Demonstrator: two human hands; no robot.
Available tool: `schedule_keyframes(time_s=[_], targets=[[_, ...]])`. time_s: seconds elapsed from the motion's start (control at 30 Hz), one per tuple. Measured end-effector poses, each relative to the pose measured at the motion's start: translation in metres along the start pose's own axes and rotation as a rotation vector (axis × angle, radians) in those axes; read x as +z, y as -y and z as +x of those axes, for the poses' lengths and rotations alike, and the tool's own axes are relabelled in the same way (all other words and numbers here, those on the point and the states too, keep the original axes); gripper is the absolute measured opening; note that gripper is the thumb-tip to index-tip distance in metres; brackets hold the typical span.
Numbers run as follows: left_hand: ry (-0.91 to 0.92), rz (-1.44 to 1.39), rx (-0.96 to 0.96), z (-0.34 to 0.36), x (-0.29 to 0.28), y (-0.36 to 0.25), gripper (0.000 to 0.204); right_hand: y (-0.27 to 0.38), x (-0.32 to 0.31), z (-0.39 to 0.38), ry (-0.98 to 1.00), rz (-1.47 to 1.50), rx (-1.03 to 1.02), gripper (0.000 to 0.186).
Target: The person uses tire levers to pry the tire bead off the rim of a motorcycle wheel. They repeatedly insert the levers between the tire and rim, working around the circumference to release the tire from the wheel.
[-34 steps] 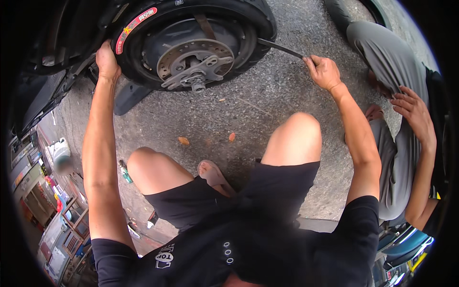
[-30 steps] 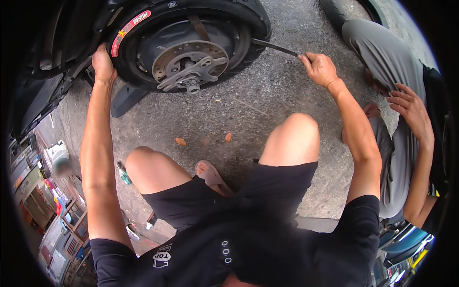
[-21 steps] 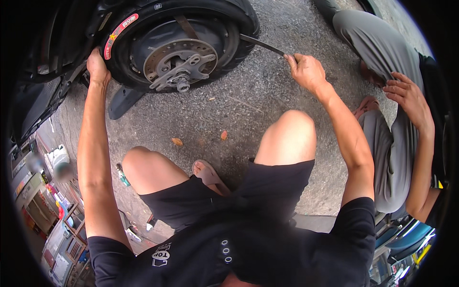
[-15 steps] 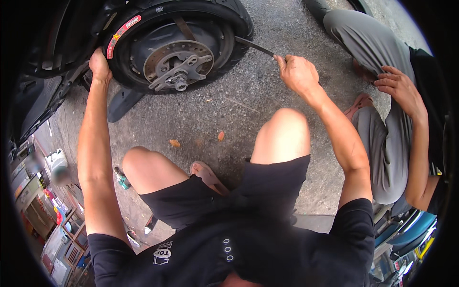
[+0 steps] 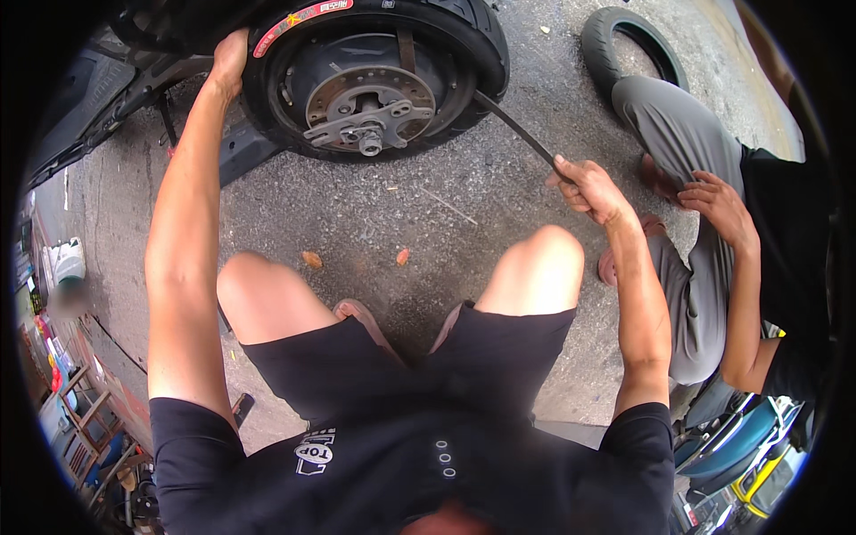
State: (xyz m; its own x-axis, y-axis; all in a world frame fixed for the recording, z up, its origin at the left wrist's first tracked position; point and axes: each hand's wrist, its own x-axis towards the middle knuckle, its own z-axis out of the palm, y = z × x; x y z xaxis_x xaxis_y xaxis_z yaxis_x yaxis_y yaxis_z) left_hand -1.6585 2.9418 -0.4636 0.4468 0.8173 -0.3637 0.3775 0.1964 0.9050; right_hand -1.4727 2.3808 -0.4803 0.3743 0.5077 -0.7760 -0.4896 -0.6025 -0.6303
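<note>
A scooter wheel with a black tire (image 5: 484, 49), red sticker, brake disc (image 5: 325, 98) and metal bracket (image 5: 401, 114) fills the top centre. My left hand (image 5: 228, 64) grips the tire's left side, its fingertips hidden behind it. My right hand (image 5: 584, 187) is closed on a long flat black lever (image 5: 522, 134), whose far end meets the rim and tire at the right, angled up and leftward from my fist. My bare knees are spread below the wheel.
Beside me at right squats a co-worker in grey trousers (image 5: 669, 125), hand (image 5: 718, 205) at their knee. A loose tire (image 5: 597, 49) lies behind them. Black scooter bodywork (image 5: 85, 94) occupies the upper left; dry leaves (image 5: 311, 259) dot the pavement; parked scooters (image 5: 731, 446) are lower right.
My right hand has dropped, so the lever slants more steeply. My left hand appears higher. The view has shifted, showing more of the loose tire and putting the wheel further right.
</note>
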Motion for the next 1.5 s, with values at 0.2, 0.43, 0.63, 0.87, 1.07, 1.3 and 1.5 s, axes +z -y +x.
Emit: schedule_keyframes(time_s=[0.2, 0.43, 0.63, 0.87, 1.07, 1.3, 1.5], targets=[[-0.127, 0.157, 0.106, 0.04, -0.014, 0.019, 0.062, 0.011, 0.086, -0.021, -0.245, 0.143, 0.055, 0.044], [-0.092, 0.176, 0.145, 0.033, 0.002, 0.019, 0.067, 0.006, 0.213, -0.014, -0.386, 0.844, -0.012, 0.034], [-0.037, 0.11, 0.129, 0.015, -0.007, 0.011, 0.064, -0.01, 0.307, 0.041, -0.587, 0.758, -0.099, 0.047], [-0.094, 0.106, 0.147, 0.011, -0.01, 0.012, 0.066, -0.09, 0.314, 0.131, -0.427, 0.108, -0.355, 0.049], [-0.059, 0.043, 0.163, 0.019, -0.003, 0.014, 0.064, -0.099, 0.235, 0.198, -0.416, -0.071, -0.274, 0.029], [-0.075, 0.048, 0.17, 0.043, -0.01, 0.025, 0.062, -0.076, 0.262, 0.187, -0.568, -0.041, -0.408, 0.028], [-0.098, 0.093, 0.205, 0.031, -0.021, 0.017, 0.061, -0.132, 0.319, 0.124, -0.305, -0.205, -0.048, 0.027]])
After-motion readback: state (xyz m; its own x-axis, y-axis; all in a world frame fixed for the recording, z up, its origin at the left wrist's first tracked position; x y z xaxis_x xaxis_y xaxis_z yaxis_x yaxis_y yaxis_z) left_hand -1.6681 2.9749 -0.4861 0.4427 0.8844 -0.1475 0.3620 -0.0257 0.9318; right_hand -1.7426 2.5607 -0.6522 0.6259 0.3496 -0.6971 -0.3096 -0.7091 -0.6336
